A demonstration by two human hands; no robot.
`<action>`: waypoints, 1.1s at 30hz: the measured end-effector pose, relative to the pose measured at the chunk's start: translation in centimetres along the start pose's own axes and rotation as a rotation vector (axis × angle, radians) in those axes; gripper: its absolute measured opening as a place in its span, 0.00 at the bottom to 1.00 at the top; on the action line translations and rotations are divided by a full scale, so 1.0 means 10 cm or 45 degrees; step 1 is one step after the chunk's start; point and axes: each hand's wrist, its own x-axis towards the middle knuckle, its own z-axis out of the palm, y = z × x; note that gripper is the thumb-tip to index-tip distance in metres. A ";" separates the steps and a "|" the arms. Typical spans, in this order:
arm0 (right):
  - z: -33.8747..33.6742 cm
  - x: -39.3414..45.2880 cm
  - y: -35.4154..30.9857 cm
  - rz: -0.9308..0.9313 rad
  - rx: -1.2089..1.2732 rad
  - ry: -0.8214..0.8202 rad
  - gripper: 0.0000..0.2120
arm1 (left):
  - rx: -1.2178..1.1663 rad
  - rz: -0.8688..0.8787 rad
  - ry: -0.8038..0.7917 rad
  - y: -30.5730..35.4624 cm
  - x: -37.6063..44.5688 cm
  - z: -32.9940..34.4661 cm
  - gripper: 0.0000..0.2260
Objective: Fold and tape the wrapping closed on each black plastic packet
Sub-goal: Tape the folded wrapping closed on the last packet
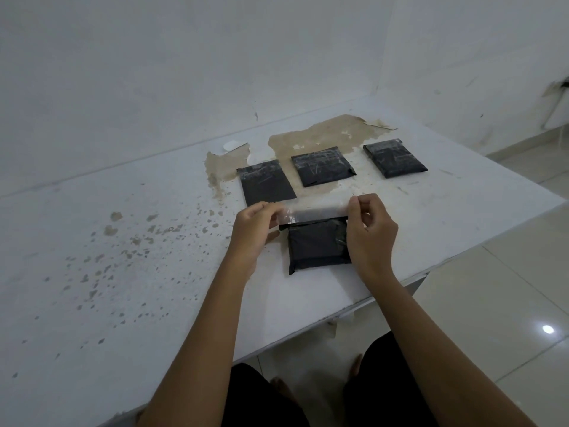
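Both hands' grip (314, 211) on tape strip (317, 208) above nearest packet (318, 245)

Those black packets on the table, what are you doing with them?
A person is taping them shut. The left hand and the right hand each pinch one end of a strip of clear tape over the top edge of the nearest black packet. Three more black packets lie in a row farther back on the white table.

The near packet (318, 246) is black plastic film, faintly sheened and creased. The tape strip (311, 208) is clear and glossy. The table (123, 272) is matt white paint, chipped to rough tan patches (largest at the back). The floor tiles (508, 303) are glossy.
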 end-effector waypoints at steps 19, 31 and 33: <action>-0.10 -0.05 -0.05 0.261 0.092 -0.133 0.10 | -0.023 0.067 0.098 -0.19 -0.03 0.03 0.08; -0.04 -0.09 -0.07 0.225 0.020 -0.041 0.10 | -0.030 0.059 0.108 -0.25 -0.02 0.07 0.06; -0.05 -0.07 -0.05 0.274 0.012 -0.085 0.10 | -0.009 0.054 0.104 -0.26 -0.02 0.07 0.07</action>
